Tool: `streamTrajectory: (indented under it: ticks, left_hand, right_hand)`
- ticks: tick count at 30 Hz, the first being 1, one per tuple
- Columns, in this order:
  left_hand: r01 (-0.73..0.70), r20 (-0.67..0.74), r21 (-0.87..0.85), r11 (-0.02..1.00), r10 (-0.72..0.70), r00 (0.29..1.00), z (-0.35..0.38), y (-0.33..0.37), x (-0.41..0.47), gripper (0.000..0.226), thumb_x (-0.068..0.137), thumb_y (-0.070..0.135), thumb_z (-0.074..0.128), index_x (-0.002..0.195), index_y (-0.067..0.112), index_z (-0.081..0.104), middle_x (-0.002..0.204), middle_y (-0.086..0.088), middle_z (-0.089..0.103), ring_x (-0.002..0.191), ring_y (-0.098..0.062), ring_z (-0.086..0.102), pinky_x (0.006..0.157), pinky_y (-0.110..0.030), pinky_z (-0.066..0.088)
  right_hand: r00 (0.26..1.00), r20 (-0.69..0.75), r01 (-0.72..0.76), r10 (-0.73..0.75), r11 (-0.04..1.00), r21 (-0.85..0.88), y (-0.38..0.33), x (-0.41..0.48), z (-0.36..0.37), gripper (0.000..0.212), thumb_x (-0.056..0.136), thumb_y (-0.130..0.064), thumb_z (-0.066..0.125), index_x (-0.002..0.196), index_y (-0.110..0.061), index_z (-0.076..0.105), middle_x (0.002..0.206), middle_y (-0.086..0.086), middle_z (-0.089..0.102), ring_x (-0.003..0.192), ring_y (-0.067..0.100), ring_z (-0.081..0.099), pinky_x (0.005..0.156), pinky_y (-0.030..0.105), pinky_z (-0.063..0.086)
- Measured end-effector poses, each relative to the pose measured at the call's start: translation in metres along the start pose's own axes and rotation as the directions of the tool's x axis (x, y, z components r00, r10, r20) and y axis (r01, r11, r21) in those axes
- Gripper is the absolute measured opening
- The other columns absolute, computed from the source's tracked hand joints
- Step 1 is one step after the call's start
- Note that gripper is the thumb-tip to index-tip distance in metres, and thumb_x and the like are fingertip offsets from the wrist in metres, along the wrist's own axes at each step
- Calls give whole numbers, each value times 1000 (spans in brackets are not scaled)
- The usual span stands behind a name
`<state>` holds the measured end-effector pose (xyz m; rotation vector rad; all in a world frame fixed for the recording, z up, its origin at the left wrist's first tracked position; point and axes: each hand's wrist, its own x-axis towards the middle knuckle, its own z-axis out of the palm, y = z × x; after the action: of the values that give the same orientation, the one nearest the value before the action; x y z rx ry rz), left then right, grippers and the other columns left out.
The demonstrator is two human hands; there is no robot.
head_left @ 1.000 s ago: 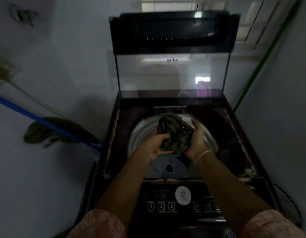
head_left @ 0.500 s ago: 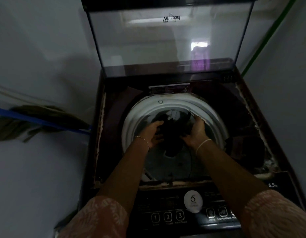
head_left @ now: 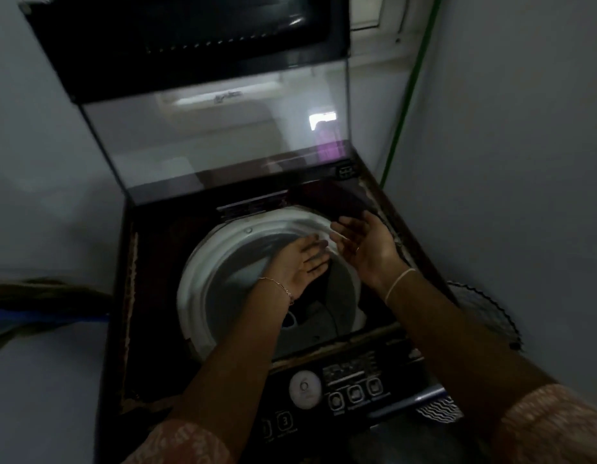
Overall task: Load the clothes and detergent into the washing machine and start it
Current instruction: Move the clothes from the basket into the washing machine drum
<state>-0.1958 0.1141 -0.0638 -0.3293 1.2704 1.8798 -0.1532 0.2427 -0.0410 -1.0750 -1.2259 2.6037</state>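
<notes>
The clothes (head_left: 319, 289) lie straight below the fingers, a dark heap down inside the drum of the washing machine (head_left: 196, 296), showing between the two wrists. Both hands hover over the back-right part of the round opening, clear of the cloth. The left hand (head_left: 300, 262) is palm up, its fingers straight and close together, holding nothing. The right hand (head_left: 364, 246) is just beside it, palm turned up and inward, with its fingers loosely spread and empty, their tips over the rim toward the back corner. The lid (head_left: 206, 145) stands upright behind them. No detergent is in view. Whatever comes next probably lies nearer the body than the hands do — the control panel (head_left: 350, 380) sits under the forearms, and a wave-patterned cloth (head_left: 437, 410) shows by the right forearm.
</notes>
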Motion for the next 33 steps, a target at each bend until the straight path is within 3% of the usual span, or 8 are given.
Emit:
streamTrajectory:
  ticks: [4, 9, 16, 21, 24, 27, 30, 33]
  left_hand:
    - [-21, 146, 69, 997, 11, 989, 87, -9, -5, 26, 99, 24, 42, 117, 15, 57, 108, -4, 63, 97, -18, 61, 83, -28, 46]
    - [3, 230, 167, 986, -41, 972, 196, -57, 7, 15, 98, 23, 47, 96, 14, 59, 101, -5, 62, 97, -20, 56, 86, -30, 47]
    - [146, 75, 275, 950, -172, 982, 299, -161, 51, 42, 99, 34, 45, 136, 14, 47, 129, -4, 53, 107, -21, 52, 85, -32, 42]
    - [256, -102, 257, 932, -237, 966, 313, -229, 102, 41, 102, 33, 37, 136, 14, 47, 127, -4, 53, 116, -22, 52, 93, -30, 37]
    - [280, -133, 276, 919, -252, 959, 306, -270, 118, 25, 103, 23, 34, 110, 15, 57, 96, 0, 58, 83, -8, 59, 67, -22, 40]
    - [259, -220, 363, 895, -188, 957, 288, -304, 135, 28, 101, 15, 37, 123, 12, 54, 110, -5, 60, 92, -12, 54, 74, -22, 44]
    - [297, -263, 487, 821, -186, 947, 266, -333, 165, 23, 100, 10, 38, 110, 18, 57, 92, 2, 59, 73, -5, 50, 56, -14, 44]
    - [356, -353, 502, 788, -189, 916, 240, -362, 204, 25, 99, 8, 41, 114, 12, 60, 96, -2, 56, 74, -4, 49, 64, -19, 36]
  right_hand:
    - [988, -69, 147, -142, 986, 75, -53, -24, -54, 40, 101, -30, 29, 84, -10, 59, 77, 4, 62, 47, 9, 54, 45, 18, 40]
    - [955, -198, 236, -223, 971, 46, -100, -37, -160, 32, 101, -22, 33, 85, -9, 57, 78, 4, 60, 57, 13, 48, 38, 14, 39]
    - [954, -299, -24, 13, 999, -32, -111, -10, -312, 30, 98, -19, 38, 74, -15, 54, 65, 0, 59, 56, 10, 48, 47, 19, 36]
    - [909, -402, -123, 115, 992, 6, -87, 11, -398, 30, 95, -12, 43, 69, -10, 57, 58, 3, 58, 46, 12, 52, 40, 17, 41]
    - [881, -443, -197, 164, 980, -29, -69, 28, -437, 26, 96, -12, 43, 73, -13, 56, 66, 3, 55, 55, 12, 49, 46, 19, 42]
    - [862, -454, -278, 225, 959, -53, -45, 54, -469, 21, 94, -10, 46, 76, -14, 55, 68, 3, 50, 58, 11, 46, 54, 21, 39]
    - [848, -467, -324, 251, 943, -81, -16, 91, -490, 18, 93, -10, 50, 76, -15, 54, 67, 1, 50, 57, 10, 46, 55, 22, 39]
    - [841, -449, -403, 303, 903, -146, 24, 135, -510, 26, 94, -12, 48, 69, -16, 51, 66, 2, 47, 49, 9, 47, 54, 23, 34]
